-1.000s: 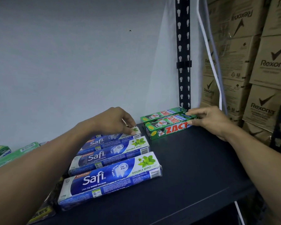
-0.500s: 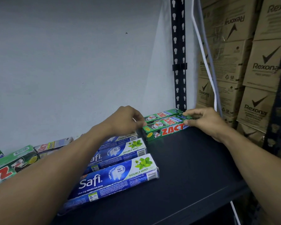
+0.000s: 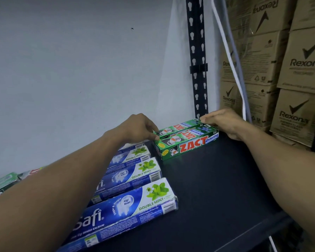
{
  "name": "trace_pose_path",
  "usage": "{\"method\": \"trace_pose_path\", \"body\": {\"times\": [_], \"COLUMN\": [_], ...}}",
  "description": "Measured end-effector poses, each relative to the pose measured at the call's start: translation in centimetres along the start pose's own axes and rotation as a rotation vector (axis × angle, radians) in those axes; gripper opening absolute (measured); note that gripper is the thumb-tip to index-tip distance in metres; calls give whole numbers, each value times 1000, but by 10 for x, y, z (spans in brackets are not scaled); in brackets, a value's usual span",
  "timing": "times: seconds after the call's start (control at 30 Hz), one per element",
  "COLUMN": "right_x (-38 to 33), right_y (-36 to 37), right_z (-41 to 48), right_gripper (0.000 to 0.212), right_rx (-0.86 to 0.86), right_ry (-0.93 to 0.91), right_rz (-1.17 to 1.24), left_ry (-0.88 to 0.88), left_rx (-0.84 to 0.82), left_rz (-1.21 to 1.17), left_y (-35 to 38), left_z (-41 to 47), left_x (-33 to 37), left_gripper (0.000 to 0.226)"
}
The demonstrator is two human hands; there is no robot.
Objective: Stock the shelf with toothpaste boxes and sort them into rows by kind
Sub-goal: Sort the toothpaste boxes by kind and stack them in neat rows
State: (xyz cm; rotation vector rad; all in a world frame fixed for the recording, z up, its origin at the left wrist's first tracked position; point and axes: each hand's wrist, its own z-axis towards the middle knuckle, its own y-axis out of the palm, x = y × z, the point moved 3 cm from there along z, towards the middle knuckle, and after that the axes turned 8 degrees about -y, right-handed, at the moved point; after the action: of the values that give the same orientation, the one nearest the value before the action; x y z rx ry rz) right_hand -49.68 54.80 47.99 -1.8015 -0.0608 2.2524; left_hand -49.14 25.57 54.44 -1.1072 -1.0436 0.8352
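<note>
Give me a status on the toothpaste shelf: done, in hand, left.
Done: three blue Safi boxes lie in one row on the shelf.
In hand: the left hand and right hand are squaring two green Zact boxes at the back.
Left: loose green boxes at far left aren't sorted.

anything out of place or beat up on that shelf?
Yes. The nearest Safi box has a crumpled right end. Green boxes lie loose at far left, apart from the Zact boxes both hands are squaring up at the back.

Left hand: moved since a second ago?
Yes. The left hand went right, off the back Safi box onto the left end of the rear Zact box.
</note>
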Motion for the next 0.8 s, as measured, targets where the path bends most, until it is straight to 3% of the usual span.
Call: {"method": "trace_pose_path", "body": {"times": [0.1, 0.37, 0.57, 0.7, 0.8], "right_x": [-1, -4, -6, -7, -4], "right_y": [0, 5, -7, -12, -12], "right_z": [2, -3, -15, -34, -42], "right_gripper": [15, 17, 22, 29, 37], "right_rx": [2, 16, 49, -55, -94], "right_ry": [14, 11, 23, -7, -22], "right_rz": [-5, 43, 174, 150, 103], "left_ry": [18, 11, 97, 121, 126], "left_rx": [-16, -32, 131, -37, -65], "left_rz": [-31, -31, -84, 4, 83], "left_y": [-1, -5, -9, -4, 0], "left_z": [3, 1, -23, -40, -42], "left_x": [-1, -5, 12, 26, 27], "left_gripper": [26, 25, 28, 40, 48]}}
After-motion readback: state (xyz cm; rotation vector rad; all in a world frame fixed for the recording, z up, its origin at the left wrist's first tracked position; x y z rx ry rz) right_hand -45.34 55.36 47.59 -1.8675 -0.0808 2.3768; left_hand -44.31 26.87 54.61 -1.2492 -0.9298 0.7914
